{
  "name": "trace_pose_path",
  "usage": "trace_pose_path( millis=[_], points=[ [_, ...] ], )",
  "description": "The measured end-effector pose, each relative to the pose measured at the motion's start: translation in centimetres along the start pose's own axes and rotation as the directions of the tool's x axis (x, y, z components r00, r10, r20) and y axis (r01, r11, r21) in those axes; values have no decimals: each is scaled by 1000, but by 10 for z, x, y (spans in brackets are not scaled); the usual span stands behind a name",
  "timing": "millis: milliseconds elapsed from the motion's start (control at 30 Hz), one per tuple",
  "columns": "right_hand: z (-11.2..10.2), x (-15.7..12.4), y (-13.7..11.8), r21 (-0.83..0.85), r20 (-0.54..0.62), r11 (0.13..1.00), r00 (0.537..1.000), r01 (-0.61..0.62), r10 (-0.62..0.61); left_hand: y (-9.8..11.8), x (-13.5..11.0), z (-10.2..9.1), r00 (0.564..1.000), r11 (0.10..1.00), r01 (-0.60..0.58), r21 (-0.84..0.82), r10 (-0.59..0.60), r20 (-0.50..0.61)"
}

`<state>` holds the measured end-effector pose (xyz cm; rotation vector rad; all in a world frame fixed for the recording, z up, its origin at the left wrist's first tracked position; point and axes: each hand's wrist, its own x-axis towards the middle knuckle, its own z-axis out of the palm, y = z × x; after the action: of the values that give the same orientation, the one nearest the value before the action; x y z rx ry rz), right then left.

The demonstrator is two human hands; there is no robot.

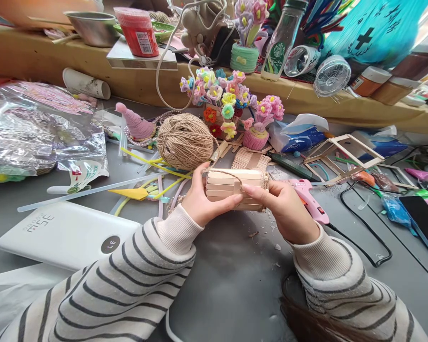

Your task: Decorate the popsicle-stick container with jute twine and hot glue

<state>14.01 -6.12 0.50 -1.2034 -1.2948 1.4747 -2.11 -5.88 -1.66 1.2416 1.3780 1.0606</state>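
Between both hands, a small barrel made of pale craft sticks [219, 180] is held on its side above the grey table. My left hand [209, 202] grips its left end, thumb along the front. My right hand [283, 206] closes round the right end, thumb and fingers near a short stick piece on the front. Twine wraps the right end, and a strand crosses the top, running toward a large ball of jute twine [186, 141] just behind. The fingers behind the barrel are hidden. A pink glue gun [309, 199] lies to the right of my right hand.
A white power bank [67, 235] lies at left, near a clear plastic bag [43, 128]. Pipe-cleaner flowers [228, 97] stand behind the twine. At right are a stick frame [342, 156], a black cable [385, 242] and a phone [426, 221]. A cluttered ledge [142, 78] runs along the back.
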Motion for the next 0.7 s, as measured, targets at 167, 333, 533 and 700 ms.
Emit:
trace_pose_path(
  millis=[167, 333, 533, 700],
  points=[
    [1, -1, 1, 14, 0, 1000, 1000, 5, -5, -1, 0, 0, 1000, 1000, -14, 11, 14, -16],
    [2, -1, 2, 35, -9, 999, 1000, 6, -6, 1, -1, 0, 1000, 999, -9, 45, 9, -5],
    [4, -1, 2, 57, 8, 998, 1000, 8, -8, 2, -1, 0, 1000, 999, -8, 46, 7, 8],
    [4, -2, 3, 69, 4, 997, 1000, 13, -13, 1, -2, 0, 1000, 998, -14, 60, 14, 11]
  ],
)
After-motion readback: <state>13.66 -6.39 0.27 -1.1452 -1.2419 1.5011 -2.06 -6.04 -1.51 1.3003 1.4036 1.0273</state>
